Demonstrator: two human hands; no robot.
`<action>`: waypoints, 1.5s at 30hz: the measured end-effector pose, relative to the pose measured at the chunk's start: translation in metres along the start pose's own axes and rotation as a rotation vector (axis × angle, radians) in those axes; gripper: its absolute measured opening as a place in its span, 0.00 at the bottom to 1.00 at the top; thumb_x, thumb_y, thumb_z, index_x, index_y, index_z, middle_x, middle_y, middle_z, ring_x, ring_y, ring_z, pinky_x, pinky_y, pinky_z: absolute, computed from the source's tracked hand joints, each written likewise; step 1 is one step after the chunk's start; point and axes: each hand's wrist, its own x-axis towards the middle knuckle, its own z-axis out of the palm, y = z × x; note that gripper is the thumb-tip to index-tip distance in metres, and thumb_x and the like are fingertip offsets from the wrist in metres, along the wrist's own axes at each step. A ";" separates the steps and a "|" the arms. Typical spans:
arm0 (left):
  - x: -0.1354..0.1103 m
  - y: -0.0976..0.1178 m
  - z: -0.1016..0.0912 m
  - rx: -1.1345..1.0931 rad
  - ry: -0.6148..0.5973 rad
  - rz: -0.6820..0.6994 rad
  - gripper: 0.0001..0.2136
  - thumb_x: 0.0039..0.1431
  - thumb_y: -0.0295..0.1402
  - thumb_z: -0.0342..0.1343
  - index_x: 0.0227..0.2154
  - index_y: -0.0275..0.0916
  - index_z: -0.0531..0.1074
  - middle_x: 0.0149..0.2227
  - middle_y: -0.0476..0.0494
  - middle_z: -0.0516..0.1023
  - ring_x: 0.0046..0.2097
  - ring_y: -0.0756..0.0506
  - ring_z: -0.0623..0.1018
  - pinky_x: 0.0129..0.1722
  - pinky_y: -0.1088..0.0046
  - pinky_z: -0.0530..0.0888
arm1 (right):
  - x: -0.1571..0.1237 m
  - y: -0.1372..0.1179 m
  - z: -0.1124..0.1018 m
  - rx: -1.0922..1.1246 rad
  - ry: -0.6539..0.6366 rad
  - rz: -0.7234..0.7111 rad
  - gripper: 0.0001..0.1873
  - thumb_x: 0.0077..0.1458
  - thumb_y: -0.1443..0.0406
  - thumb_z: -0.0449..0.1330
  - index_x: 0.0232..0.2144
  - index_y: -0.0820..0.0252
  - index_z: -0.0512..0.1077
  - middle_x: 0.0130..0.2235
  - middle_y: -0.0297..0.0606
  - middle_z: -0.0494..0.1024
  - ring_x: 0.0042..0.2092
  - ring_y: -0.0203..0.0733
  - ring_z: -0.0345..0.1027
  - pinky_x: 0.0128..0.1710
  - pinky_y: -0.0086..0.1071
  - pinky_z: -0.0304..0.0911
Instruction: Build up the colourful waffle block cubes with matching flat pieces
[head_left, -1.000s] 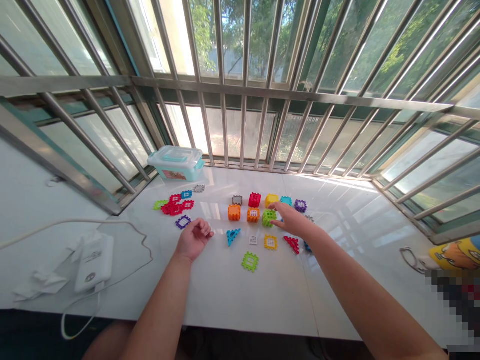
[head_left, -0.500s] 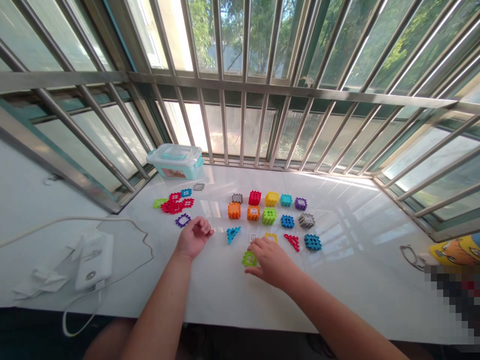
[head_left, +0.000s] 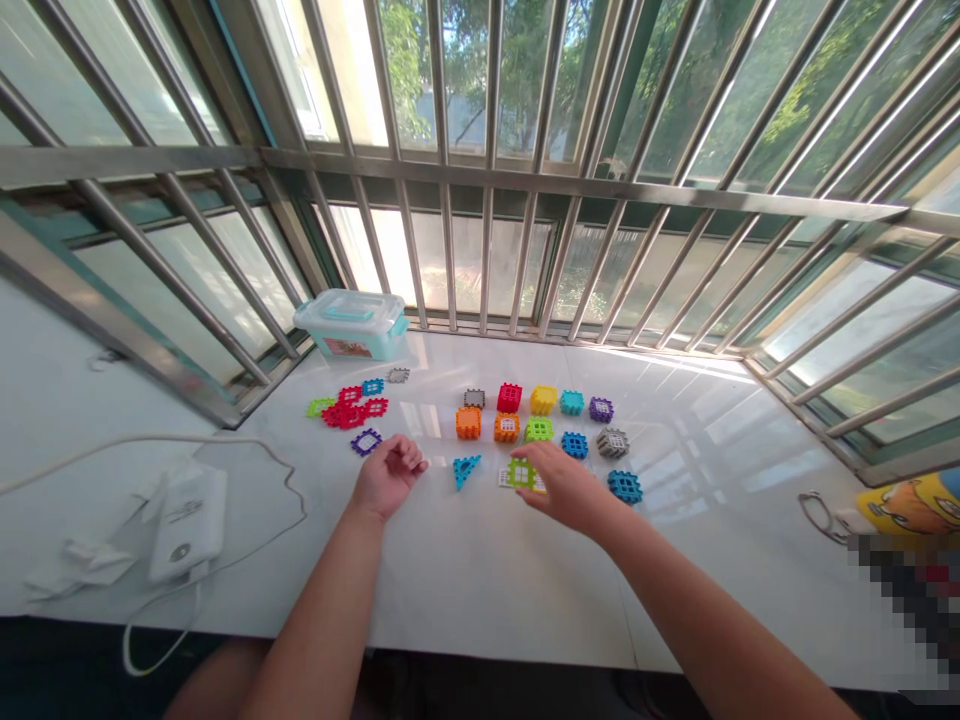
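My right hand (head_left: 564,488) pinches a lime-green square window tile (head_left: 519,473) between thumb and fingers. It hangs just in front of the lime-green stack of tiles (head_left: 538,430) and partly covers a white tile (head_left: 504,480) below. My left hand (head_left: 388,478) rests on the table with loosely curled fingers and nothing visible in them. Nearest to it lies a purple square frame tile (head_left: 366,441). A blue triangle tile (head_left: 465,470) lies between the two hands. The red triangle is hidden behind my right hand.
Stacks of tiles stand in rows, among them orange (head_left: 469,422), red (head_left: 510,397), yellow (head_left: 544,400) and blue (head_left: 625,487). Loose red tiles (head_left: 346,414) lie left. A lidded box (head_left: 352,325) stands by the bars. A white power bank (head_left: 189,522) with cable lies left.
My right hand has picked the lime-green tile up off the table and moved it away from me, slightly right, toward the green stack. My left hand has stayed put.
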 end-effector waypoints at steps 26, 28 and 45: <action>0.001 0.001 -0.001 0.000 -0.018 0.002 0.13 0.63 0.34 0.59 0.24 0.39 0.66 0.24 0.52 0.63 0.27 0.50 0.66 0.34 0.68 0.71 | 0.040 0.070 -0.045 -0.034 -0.073 0.088 0.37 0.64 0.64 0.64 0.71 0.48 0.58 0.61 0.45 0.76 0.64 0.55 0.68 0.64 0.52 0.65; 0.001 0.000 -0.002 0.000 -0.019 0.001 0.13 0.63 0.34 0.59 0.24 0.39 0.66 0.24 0.51 0.63 0.27 0.49 0.66 0.34 0.68 0.71 | 0.041 0.068 -0.046 -0.040 -0.073 0.097 0.37 0.63 0.65 0.64 0.71 0.48 0.58 0.61 0.45 0.76 0.64 0.55 0.68 0.64 0.52 0.65; 0.001 0.000 -0.002 0.004 -0.028 0.003 0.13 0.65 0.34 0.58 0.24 0.39 0.67 0.24 0.51 0.63 0.27 0.49 0.65 0.35 0.68 0.72 | 0.043 0.069 -0.046 -0.068 -0.097 0.115 0.37 0.64 0.65 0.63 0.71 0.48 0.57 0.62 0.44 0.75 0.65 0.56 0.67 0.64 0.51 0.65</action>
